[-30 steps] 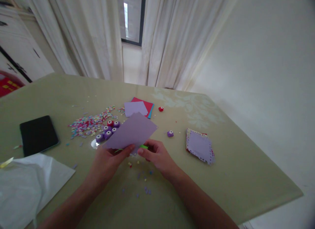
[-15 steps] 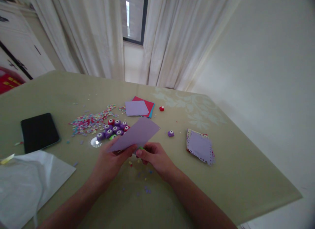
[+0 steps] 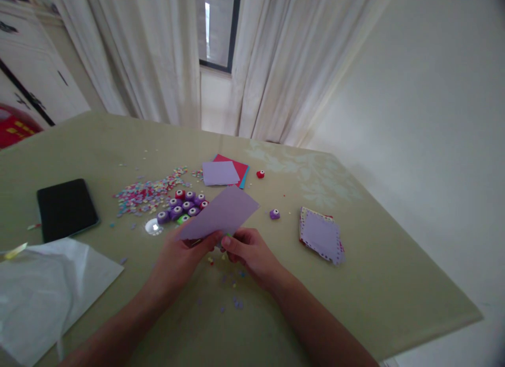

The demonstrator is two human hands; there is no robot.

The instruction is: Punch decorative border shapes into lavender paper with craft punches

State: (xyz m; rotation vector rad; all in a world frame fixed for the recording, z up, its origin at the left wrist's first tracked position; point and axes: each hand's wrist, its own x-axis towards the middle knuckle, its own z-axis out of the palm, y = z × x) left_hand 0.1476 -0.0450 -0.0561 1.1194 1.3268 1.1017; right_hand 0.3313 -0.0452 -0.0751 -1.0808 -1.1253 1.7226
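Note:
My left hand (image 3: pixel 187 253) is closed on a sheet of purple paper (image 3: pixel 223 212), thumb in front, the sheet tilted above the table. At the sheet's near edge my right hand (image 3: pixel 250 251) is wrapped around a small green craft punch (image 3: pixel 228 235), mostly hidden by the fingers. Just beyond my left hand, several purple, red and green craft punches (image 3: pixel 175 213) stand in a cluster. One purple punch (image 3: pixel 274 214) and one red punch (image 3: pixel 260 174) lie apart on the right. Tiny paper cut-outs (image 3: pixel 236 304) are scattered below my hands.
A heap of coloured paper bits (image 3: pixel 145 196) lies left of the punches. Purple, red and blue sheets (image 3: pixel 219 173) are stacked behind. On the right is a pile of edge-punched cards (image 3: pixel 321 235). A dark tablet (image 3: pixel 67 209) and a white plastic bag (image 3: pixel 47 298) are on the left.
The view has shifted slightly. My right thumb now covers more of the green craft punch, and the purple sheet stays in my left hand at nearly the same place.

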